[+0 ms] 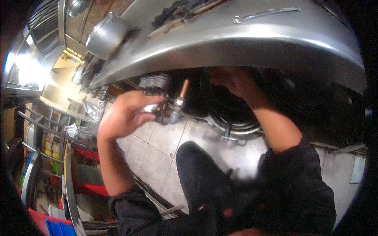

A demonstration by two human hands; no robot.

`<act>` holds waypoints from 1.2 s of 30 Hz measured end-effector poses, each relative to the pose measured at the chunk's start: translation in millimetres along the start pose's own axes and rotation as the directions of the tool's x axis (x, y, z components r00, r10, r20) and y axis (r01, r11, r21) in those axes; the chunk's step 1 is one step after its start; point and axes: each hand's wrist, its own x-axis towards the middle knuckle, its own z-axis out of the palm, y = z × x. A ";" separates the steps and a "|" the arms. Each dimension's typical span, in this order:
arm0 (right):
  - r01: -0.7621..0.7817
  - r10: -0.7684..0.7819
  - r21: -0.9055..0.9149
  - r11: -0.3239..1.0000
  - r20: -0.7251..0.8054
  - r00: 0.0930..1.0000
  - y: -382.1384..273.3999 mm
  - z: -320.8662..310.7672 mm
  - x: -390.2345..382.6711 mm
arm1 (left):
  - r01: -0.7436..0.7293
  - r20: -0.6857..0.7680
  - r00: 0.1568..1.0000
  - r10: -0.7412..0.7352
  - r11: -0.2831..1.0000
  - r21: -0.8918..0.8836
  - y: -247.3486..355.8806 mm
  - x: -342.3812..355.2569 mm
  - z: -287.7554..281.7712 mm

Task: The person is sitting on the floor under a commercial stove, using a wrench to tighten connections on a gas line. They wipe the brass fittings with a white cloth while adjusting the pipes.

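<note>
Below the rim of a steel counter (244,33), my left hand (122,114) is closed around a metal pipe fitting (170,115), thumb and fingers on its left end. A copper tube (184,89) sticks up from the fitting. To the right, my right hand (233,80) reaches into the shadow under the counter, above a round, dark, ringed metal part (236,128). Its fingers are too dark to make out, and whether they grip anything cannot be seen. A combination wrench (267,15) lies on the counter top.
A large aluminium pot (105,36) stands at the counter's left end. Black, crusted pieces (181,15) lie at the far edge. Metal shelving with red bins (88,188) stands at the left. Beneath me is a tiled floor (157,141); my knee (193,157) is close below the fitting.
</note>
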 end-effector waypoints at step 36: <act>0.015 -0.320 -0.989 0.150 -0.034 0.947 102.0 109.2 -42.0 | 0.043 -0.305 0.904 -0.299 0.774 -0.631 -81.9 -21.8 206.4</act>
